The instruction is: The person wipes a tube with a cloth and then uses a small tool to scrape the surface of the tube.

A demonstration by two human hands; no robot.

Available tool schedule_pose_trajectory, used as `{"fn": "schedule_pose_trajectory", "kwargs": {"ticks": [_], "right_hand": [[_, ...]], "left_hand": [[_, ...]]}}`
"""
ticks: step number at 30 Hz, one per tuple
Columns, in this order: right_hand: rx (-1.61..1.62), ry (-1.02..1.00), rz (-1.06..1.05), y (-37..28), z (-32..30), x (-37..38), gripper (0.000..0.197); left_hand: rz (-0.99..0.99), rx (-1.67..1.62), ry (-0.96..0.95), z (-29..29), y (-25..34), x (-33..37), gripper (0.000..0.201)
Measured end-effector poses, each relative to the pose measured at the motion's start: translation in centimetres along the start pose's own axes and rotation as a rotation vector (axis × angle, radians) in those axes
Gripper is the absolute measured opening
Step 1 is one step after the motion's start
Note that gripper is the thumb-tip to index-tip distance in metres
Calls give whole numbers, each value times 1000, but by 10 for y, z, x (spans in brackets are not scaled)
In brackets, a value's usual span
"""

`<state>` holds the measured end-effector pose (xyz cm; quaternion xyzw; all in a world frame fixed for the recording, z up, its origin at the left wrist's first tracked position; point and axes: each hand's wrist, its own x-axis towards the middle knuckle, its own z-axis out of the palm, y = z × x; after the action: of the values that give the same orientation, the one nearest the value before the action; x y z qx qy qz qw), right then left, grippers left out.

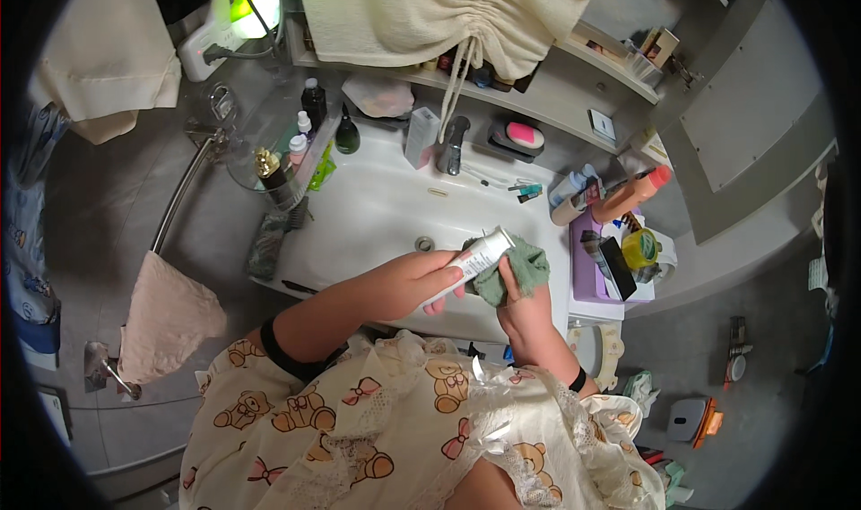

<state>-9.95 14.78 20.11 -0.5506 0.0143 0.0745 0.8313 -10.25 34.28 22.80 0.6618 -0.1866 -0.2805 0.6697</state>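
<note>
1. One white tube (482,255) is held aslant above the front part of the sink (359,227); its body is gripped by the left hand (429,281), with the fingers closed round it.
2. One green cloth (531,266) is gripped in a bunch by the right hand (525,308), over the same part of the sink, close against the upper end of the tube. Whether the tube is also pinched by that hand cannot be told.
3. The tube is judged to be light and smooth, likely to give under a squeeze and to slip if wet. It is best taken round the middle, with mild pressure; it is not thought fragile.
4. The cloth is judged to be soft, limp and very light. It is best gathered by a thick fold, since loose edges may trail.
5. At the back of the sink, one tap (455,145) and one pale carton (420,138) are counted; one pink soap bar (525,135) is set behind it.
6. To the right of the sink, one purple box (586,272) and one orange bottle (630,198) are counted.
7. To the left of the sink, one pink towel (170,317) is hung.
</note>
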Motion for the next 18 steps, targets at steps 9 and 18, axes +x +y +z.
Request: {"fn": "schedule_pose_trajectory", "kwargs": {"ticks": [9, 18], "right_hand": [[-105, -112, 68, -18, -38, 4, 33], [116, -118, 170, -32, -63, 11, 31]], "left_hand": [[186, 417, 353, 36, -7, 48, 29], [90, 426, 363, 55, 12, 69, 33]]}}
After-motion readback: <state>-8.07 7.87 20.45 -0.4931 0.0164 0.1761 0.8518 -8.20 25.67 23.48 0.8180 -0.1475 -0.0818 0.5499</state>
